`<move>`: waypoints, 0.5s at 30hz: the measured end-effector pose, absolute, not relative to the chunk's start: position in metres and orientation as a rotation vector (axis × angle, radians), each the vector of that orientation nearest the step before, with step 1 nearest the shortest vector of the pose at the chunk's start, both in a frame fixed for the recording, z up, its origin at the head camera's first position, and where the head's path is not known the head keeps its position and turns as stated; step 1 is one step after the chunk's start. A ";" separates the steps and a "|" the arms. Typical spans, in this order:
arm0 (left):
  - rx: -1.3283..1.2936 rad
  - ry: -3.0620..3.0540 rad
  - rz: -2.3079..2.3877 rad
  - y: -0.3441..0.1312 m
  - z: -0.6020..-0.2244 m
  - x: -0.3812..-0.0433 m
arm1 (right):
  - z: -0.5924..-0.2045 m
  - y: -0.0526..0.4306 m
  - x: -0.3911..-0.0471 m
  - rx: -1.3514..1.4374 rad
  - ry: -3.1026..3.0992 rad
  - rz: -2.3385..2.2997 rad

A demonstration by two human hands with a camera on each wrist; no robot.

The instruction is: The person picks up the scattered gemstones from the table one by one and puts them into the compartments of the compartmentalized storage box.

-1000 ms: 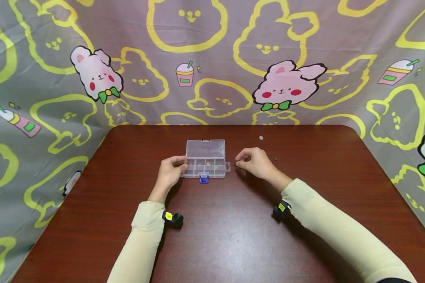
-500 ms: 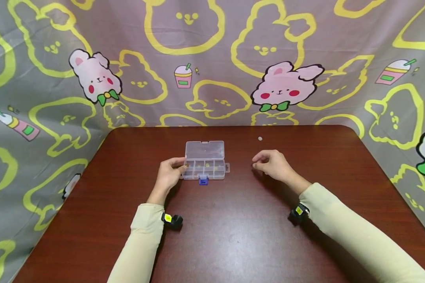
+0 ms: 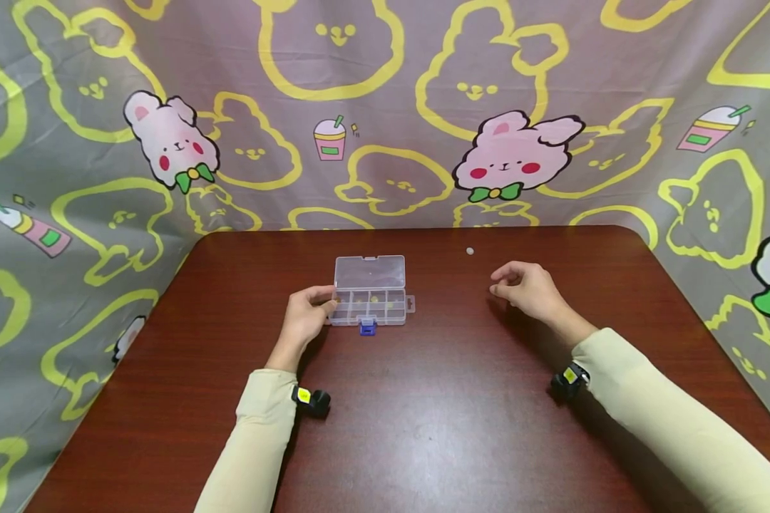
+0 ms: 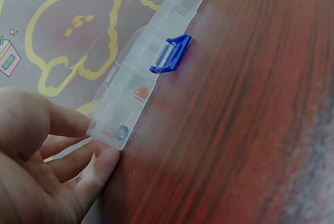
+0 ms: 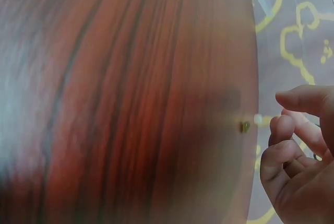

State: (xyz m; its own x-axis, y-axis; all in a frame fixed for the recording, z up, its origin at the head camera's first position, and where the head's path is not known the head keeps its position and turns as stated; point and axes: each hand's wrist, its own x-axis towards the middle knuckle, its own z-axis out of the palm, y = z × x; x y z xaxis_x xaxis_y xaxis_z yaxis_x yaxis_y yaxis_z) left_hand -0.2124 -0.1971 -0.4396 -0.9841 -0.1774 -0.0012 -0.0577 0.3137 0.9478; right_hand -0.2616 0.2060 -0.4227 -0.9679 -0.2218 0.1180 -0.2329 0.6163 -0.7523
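A clear plastic compartment box (image 3: 396, 313) stands on the table with its lid (image 3: 369, 272) raised at the back and a blue clasp (image 3: 368, 328) at the front. My left hand (image 3: 304, 318) grips the box's left end between thumb and fingers. Inside, the left wrist view shows a blue bead (image 4: 122, 132) and an orange piece (image 4: 141, 93); small yellowish pieces lie in the back compartments. My right hand (image 3: 531, 291) hovers low over the table, thumb and index apart, holding nothing. A small green bead (image 5: 245, 127) lies just beyond its fingertips in the right wrist view.
A small white round piece (image 3: 470, 251) lies near the back of the brown table (image 3: 423, 399), left of and behind the right hand. A patterned cloth (image 3: 385, 107) hangs around the table's back and sides.
My right hand has moved right, away from the box, to where the green bead lay in the earliest head frame. My left hand keeps its hold on the box.
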 end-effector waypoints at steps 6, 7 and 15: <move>0.232 -2.458 -1.775 -0.198 -0.441 -0.213 | -0.423 0.215 -0.263 0.375 -2.851 1.294; 0.233 -2.459 -1.775 -0.198 -0.441 -0.212 | -0.423 0.216 -0.264 0.375 -2.858 1.295; 0.234 -2.468 -1.760 -0.197 -0.439 -0.213 | -0.430 0.221 -0.268 0.355 -2.908 1.285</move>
State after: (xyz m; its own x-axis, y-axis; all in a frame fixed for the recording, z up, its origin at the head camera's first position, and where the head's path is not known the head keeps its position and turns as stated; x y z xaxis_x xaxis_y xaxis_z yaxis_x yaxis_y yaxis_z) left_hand -0.2126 -0.1968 -0.4393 -0.9831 -0.1829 -0.0068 -0.0660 0.3196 0.9453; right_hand -0.2677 0.2213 -0.4304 -0.9738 -0.2244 0.0367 -0.1782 0.6529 -0.7362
